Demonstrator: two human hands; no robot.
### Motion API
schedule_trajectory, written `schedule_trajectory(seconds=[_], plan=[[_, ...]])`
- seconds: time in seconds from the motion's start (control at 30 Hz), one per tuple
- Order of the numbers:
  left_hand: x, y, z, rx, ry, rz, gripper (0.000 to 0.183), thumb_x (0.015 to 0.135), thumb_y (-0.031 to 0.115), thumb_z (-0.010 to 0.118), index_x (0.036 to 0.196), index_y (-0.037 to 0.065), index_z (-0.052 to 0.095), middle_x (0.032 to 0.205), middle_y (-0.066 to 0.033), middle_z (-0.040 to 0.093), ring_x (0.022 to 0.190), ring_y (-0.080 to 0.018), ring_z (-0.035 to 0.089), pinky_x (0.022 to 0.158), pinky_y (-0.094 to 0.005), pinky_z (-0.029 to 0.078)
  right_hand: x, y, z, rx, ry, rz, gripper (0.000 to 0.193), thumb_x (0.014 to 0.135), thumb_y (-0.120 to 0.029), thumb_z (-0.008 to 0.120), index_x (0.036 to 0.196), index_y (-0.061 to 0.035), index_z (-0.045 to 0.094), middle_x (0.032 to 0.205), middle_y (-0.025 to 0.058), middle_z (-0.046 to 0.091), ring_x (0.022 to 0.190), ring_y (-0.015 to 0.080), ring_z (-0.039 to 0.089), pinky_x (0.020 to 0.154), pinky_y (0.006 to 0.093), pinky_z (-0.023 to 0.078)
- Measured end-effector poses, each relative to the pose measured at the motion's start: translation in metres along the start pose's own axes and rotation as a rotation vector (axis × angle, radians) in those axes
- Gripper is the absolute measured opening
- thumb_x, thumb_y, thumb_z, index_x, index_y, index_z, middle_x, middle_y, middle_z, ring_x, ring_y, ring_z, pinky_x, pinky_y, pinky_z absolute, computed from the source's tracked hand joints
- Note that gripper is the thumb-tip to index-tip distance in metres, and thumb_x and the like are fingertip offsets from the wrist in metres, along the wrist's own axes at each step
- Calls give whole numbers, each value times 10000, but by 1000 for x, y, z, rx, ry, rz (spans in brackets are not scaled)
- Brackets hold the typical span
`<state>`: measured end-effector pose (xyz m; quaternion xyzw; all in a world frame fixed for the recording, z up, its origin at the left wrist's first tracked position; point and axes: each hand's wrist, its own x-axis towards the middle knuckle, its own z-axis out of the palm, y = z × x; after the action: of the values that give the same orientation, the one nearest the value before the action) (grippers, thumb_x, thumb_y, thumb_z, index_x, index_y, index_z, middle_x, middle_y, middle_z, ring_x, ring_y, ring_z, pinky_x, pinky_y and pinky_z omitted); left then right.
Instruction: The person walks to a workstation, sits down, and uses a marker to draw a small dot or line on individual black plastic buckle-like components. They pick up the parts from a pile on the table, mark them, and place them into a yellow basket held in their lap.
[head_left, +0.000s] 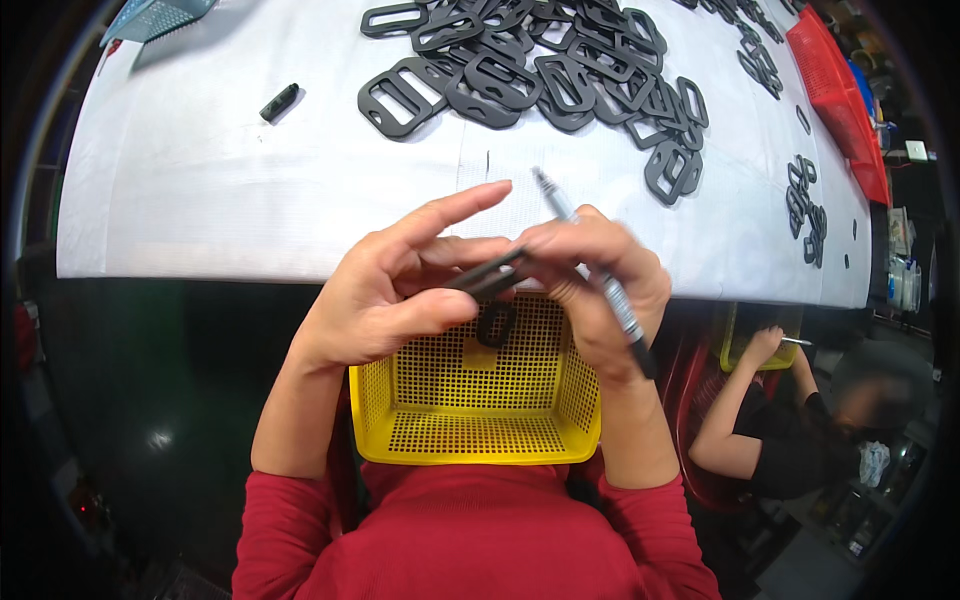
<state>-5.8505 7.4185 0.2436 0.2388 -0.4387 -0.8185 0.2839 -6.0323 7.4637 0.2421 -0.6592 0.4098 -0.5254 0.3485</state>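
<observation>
My left hand [400, 270] pinches a flat dark frame-shaped piece [490, 272] between thumb and fingers, its index finger lifted away. At the piece's other end, my right hand [600, 280] grips it too, somewhat blurred. Slanting through the right fingers is a slim silver-grey pen-shaped tool [625, 312] with a black end; its narrow tip points up toward the table, and its exact kind is unclear. Below both hands, a yellow mesh basket [475, 455] rests on my lap. One black slotted piece [495, 325] lies inside it.
Dark slotted frames [500, 75] lie piled across the far part of the white table [200, 220]. A short black cap-like object [280, 103] is at left. Baskets stand at the edges, one blue [160, 20], one red [840, 100]. A co-worker [780, 430] sits at right.
</observation>
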Motion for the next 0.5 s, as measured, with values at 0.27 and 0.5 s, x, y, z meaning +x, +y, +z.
schedule_trajectory(seconds=[0.27,0.5], plan=[[20,-27,2,674,117,980,710,625,59,751,1242,-15,408,1214,-192,493,1176,-311,438,971,-401,367,2,-9,22,857,411,671,231,796,-49,627,1011,-17,550,806,98,638,551,41,471,459,151,343],[5,-30,-2,575,195,653,675,663,48,732,1211,-4,342,1143,-190,499,1091,-292,501,943,-409,412,-8,-2,15,51,431,438,236,823,-105,613,1053,-57,592,731,27,596,560,36,451,479,149,327]])
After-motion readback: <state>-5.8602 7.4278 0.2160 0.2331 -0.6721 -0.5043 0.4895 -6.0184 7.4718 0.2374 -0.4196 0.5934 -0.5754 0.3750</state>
